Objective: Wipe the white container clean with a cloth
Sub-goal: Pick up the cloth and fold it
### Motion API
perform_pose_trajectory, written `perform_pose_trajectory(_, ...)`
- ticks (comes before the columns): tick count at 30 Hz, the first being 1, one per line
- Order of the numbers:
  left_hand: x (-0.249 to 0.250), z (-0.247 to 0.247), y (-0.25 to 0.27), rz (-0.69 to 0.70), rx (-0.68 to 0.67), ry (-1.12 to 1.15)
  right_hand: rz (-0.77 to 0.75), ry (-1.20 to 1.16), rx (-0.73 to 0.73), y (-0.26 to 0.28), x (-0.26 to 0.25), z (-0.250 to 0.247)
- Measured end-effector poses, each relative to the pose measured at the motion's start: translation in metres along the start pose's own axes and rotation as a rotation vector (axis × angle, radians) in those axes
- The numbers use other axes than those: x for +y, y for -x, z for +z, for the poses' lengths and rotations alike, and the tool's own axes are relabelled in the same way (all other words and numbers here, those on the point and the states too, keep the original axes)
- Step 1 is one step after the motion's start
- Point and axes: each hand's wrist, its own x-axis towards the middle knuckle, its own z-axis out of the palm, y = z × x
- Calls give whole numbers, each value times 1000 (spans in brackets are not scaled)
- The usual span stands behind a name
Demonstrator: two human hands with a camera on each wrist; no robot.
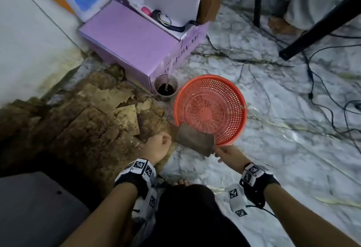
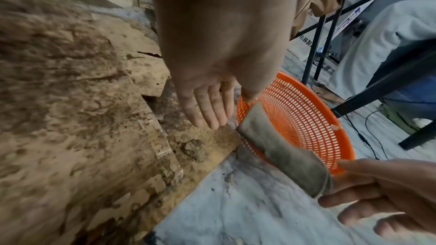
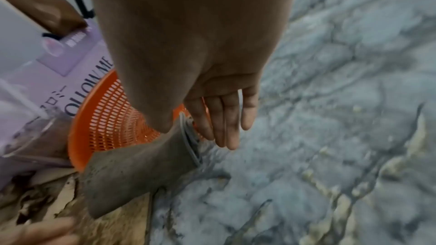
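Observation:
A folded grey cloth lies across the near rim of an orange mesh basket on the marble-pattern floor. My right hand pinches the cloth's right end between thumb and fingers. My left hand hovers at the cloth's left end with its fingers straight and pointing down, holding nothing. Its thumb is close to the cloth's far corner. I cannot pick out a white container in any view.
A clear cup of dark liquid stands between the basket and a purple box. Dirty torn cardboard covers the floor to the left. Black cables and black frame legs lie to the right.

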Motion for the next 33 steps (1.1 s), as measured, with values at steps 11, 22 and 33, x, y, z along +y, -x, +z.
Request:
perform_pose_trajectory(11, -17, 34, -16, 121, -44, 59, 150, -524, -13, -16, 24, 39)
perform_pose_trajectory(22, -19, 51, -12, 120, -37, 276, -172, -303, 148, -19, 38, 43)
perform_pose_trajectory(33, 11, -35, 69, 245, 211, 396, -588, -107, 180, 28, -61, -15)
